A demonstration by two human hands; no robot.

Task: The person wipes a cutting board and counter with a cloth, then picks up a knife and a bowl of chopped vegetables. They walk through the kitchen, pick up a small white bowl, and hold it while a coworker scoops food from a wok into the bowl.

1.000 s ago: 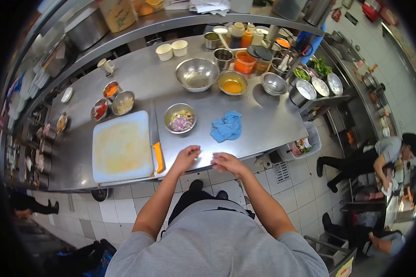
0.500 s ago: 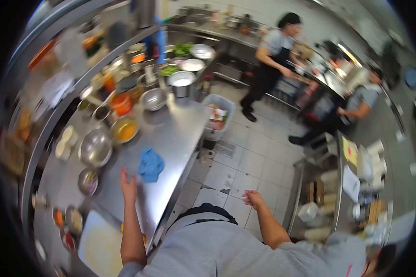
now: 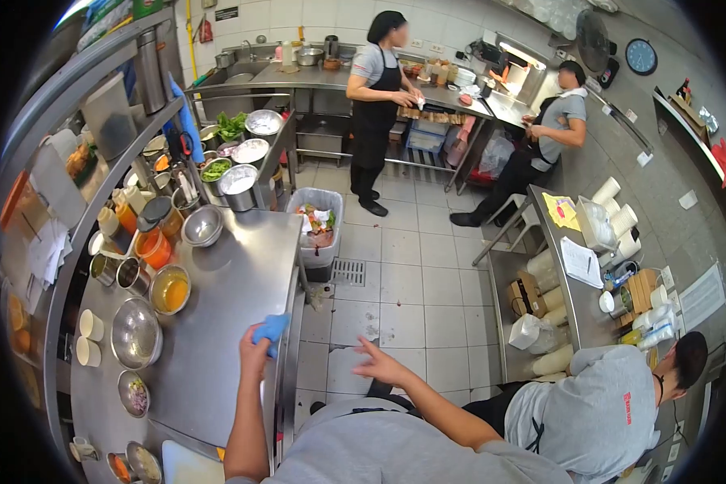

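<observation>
A steel bench [image 3: 218,323] runs along the left, its right edge meeting an open aisle of tiled floor [image 3: 411,282], with a lined bin [image 3: 319,226] at the bench's far corner. The left hand [image 3: 254,355] pinches a crumpled blue cloth [image 3: 271,328] right at the bench's right edge; the bunched cloth shows no clear long axis. Bare steel lies around it, with the bowls [image 3: 137,332] well to its left. The right hand [image 3: 379,365] hangs over the floor, fingers spread, its grip holding nothing. Three other people work across the aisle.
</observation>
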